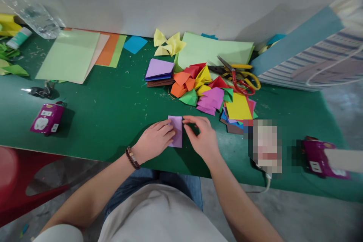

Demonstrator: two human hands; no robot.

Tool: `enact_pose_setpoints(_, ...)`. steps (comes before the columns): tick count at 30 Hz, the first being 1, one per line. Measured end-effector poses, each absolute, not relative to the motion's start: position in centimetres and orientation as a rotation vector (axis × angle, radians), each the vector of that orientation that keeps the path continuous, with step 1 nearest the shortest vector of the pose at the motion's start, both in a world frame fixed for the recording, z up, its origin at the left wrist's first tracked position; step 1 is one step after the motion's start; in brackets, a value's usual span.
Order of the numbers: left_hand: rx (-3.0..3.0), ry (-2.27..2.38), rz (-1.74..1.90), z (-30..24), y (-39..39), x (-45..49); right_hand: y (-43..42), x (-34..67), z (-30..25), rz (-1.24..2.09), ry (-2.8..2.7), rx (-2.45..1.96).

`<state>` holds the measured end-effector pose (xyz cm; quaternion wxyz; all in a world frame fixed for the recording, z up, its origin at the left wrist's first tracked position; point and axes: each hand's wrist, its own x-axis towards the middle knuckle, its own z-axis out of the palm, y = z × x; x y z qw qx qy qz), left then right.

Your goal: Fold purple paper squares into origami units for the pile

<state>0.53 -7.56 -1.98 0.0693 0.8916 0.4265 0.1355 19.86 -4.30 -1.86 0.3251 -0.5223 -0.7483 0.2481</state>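
A small purple sheet of paper (pixel 178 132), folded into an upright rectangle, lies on the green table near its front edge. My left hand (pixel 153 140) rests over the paper's left side, fingers flat and pressing it down; they cover part of it. Just off the paper's right edge is my right hand (pixel 204 136), its thumb and forefinger curved with a gap between them, holding nothing I can see. Beyond the hands sits a pile of folded paper pieces (pixel 212 98) in pink, orange, yellow, green and red. A stack of purple and blue squares (pixel 159 69) is behind them.
Scissors (pixel 239 79) lie behind the folded pile. Yellow and coloured squares (pixel 239 106) are stacked at right, near a pixelated object (pixel 265 145) with a white cable. Large paper sheets (pixel 69 55), keys (pixel 42 90), a purple packet (pixel 47 118) and a plastic bottle (pixel 31 11) are left.
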Motion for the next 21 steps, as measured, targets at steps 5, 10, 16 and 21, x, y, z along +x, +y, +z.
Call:
enact_pose_setpoints(5, 2.694, 1.287, 0.387, -1.8, -7.5, 0.6, -7.8, 20.7, -2.0, 0.726, -1.923, -1.411)
enact_pose_setpoints(10, 2.701, 1.303, 0.378, -1.7, -7.5, 0.6, -7.7, 20.2, -2.6, 0.702, -1.868, -1.513)
enact_pose_setpoints(16, 2.717, 1.3, 0.38, -1.8, -7.5, 0.6, -6.9, 19.9, -2.8, 0.717, -1.806, -1.616)
enact_pose_setpoints(21, 2.713, 1.289, 0.385, -2.0, -7.5, 0.6, -6.4, 19.5, -3.0, 0.696, -1.76, -1.634)
